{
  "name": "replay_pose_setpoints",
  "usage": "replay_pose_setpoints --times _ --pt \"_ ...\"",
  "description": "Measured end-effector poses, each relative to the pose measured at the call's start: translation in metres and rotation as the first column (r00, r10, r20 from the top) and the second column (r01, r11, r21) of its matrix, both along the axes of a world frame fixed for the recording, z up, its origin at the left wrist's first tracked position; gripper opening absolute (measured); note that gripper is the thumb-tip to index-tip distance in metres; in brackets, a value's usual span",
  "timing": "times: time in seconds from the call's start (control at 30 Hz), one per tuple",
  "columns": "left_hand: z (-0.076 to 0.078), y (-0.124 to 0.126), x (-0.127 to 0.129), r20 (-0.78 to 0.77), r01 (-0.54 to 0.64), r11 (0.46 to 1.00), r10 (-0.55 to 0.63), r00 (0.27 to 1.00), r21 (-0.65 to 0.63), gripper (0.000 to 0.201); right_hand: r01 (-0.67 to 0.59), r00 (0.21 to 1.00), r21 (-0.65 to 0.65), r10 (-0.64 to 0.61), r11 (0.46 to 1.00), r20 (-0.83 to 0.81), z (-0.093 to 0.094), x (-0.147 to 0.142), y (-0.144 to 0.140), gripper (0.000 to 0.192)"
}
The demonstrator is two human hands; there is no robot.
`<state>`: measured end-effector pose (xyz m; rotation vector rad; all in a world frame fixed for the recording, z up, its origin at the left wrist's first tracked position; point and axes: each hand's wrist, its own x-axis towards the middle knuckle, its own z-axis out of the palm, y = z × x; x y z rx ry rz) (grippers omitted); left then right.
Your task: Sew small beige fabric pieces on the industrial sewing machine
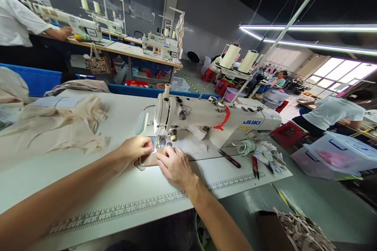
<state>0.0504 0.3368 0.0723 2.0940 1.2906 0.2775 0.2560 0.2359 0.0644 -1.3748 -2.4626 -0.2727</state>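
Note:
A white sewing machine (pixel 194 111) stands on the white table, its presser foot (pixel 160 141) low over the needle plate. My left hand (pixel 137 147) is closed in a pinch just left of the foot; what its fingertips hold is too small to make out. Close in front of the foot lies a small tan fabric piece (pixel 149 160). Curled over the right edge of that piece, my right hand (pixel 174 164) grips it with thumb and fingers. A fabric scrap (pixel 191 141) lies under the machine's arm.
Beige fabric (pixel 67 121) is heaped on the table's left. Black scissors-like snips (pixel 231 160), red thread snips (pixel 255 168), a pale green cord coil (pixel 246 147) and scraps (pixel 269 157) lie right. A printed ruler (pixel 135 207) runs along the front edge. Other people sit at machines beyond.

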Motion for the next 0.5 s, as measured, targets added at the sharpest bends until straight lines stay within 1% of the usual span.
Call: replay_pose_setpoints --times 0.1,0.17,0.3,0.37,0.43,0.47,0.5 --pt "-0.012 0.005 -0.001 -0.007 -0.035 0.999 0.035 0.999 0.005 0.025 0.027 1.0 -0.012 -0.027 1.0 -0.014 0.001 0.001 -0.001 0.02" --pt "-0.019 0.008 -0.002 0.009 -0.032 0.999 0.032 0.999 0.003 0.026 0.033 0.999 -0.022 -0.034 0.999 -0.019 0.001 0.0 0.0 0.018" --pt "-0.026 0.012 -0.003 0.032 -0.028 1.0 0.028 0.999 -0.001 0.027 0.039 0.999 -0.017 -0.039 0.999 -0.002 0.002 -0.002 0.001 0.02" --pt "-0.024 0.013 -0.003 0.02 -0.034 0.999 0.034 0.999 -0.005 0.028 0.035 0.999 -0.021 -0.034 0.999 0.03 0.002 -0.004 0.002 0.021" --pt "-0.017 0.011 -0.003 0.0 -0.03 0.999 0.03 1.0 -0.011 0.027 0.026 0.998 -0.031 -0.024 0.999 0.063 0.002 -0.006 0.004 0.022" --pt "-0.013 0.009 -0.003 -0.013 -0.026 1.0 0.026 1.0 -0.001 0.026 0.021 0.997 -0.033 -0.019 0.999 0.076 0.002 -0.007 0.005 0.022" --pt "-0.008 0.005 -0.004 -0.023 -0.017 0.999 0.018 1.0 0.037 0.024 0.016 0.996 -0.031 -0.013 0.999 0.088 0.002 -0.008 0.006 0.022"
